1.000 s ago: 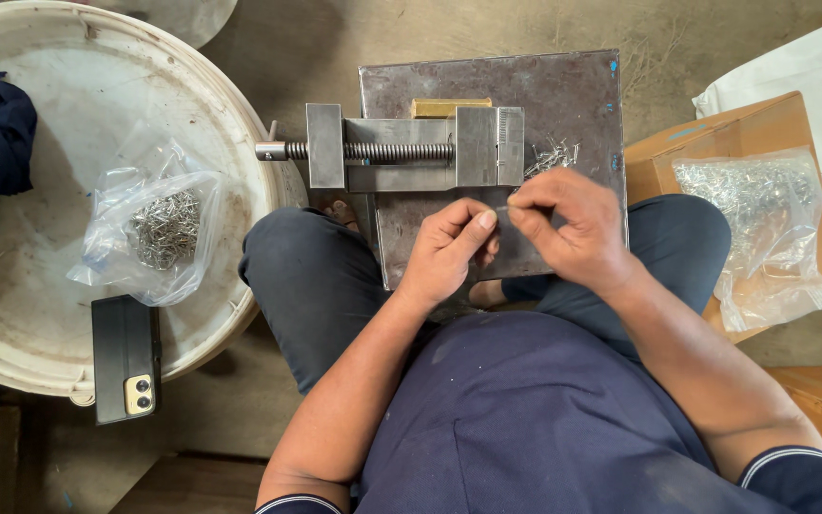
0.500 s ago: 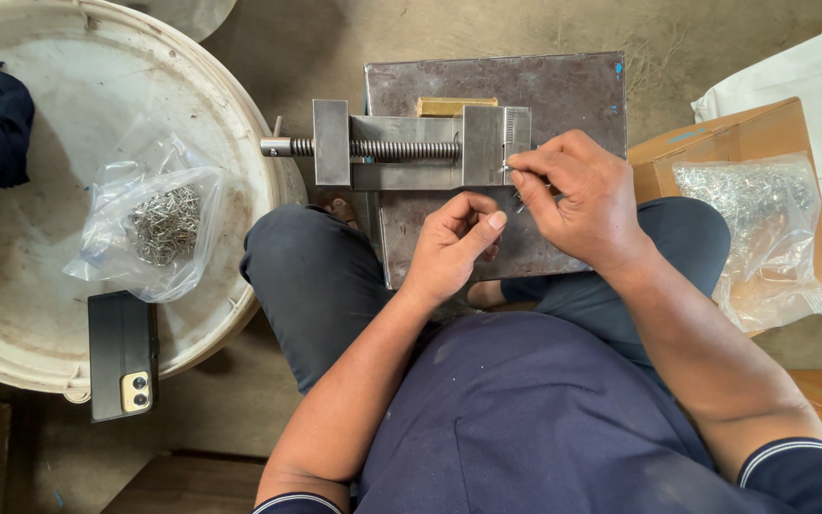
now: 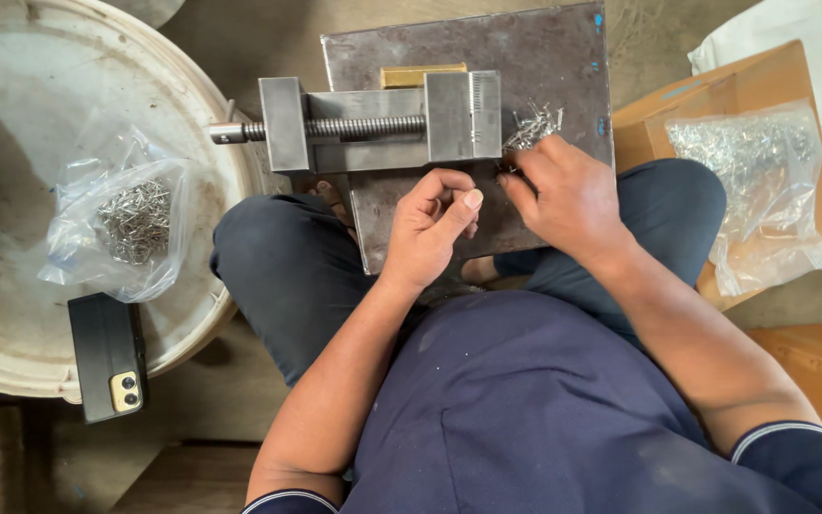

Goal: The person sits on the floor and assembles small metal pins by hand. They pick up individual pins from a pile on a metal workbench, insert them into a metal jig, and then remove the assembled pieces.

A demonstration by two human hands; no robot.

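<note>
A grey steel vise (image 3: 373, 124) with a threaded screw lies on a dark steel plate (image 3: 535, 48) that rests across my lap. A small brass block (image 3: 420, 74) sits just behind the vise. My left hand (image 3: 435, 224) hovers over the plate in front of the vise, with its fingers curled in and its thumb against the index finger. I see nothing in it. My right hand (image 3: 568, 195) rests on the plate to the right of the vise. Its fingertips are at a heap of small metal pieces (image 3: 535, 122), and the grip is hidden.
A white round tub (image 3: 11, 314) on the left holds a clear bag of metal pieces (image 3: 130, 224) and a dark phone (image 3: 111, 357) lying on its rim. On the right, another clear bag of parts (image 3: 758, 190) lies on a cardboard box (image 3: 668, 114). White sacking (image 3: 811, 57) is behind it.
My right hand has drawn back from the vise jaw to the heap of small pieces. My left hand has stayed curled in front of the vise. The view has shifted closer.
</note>
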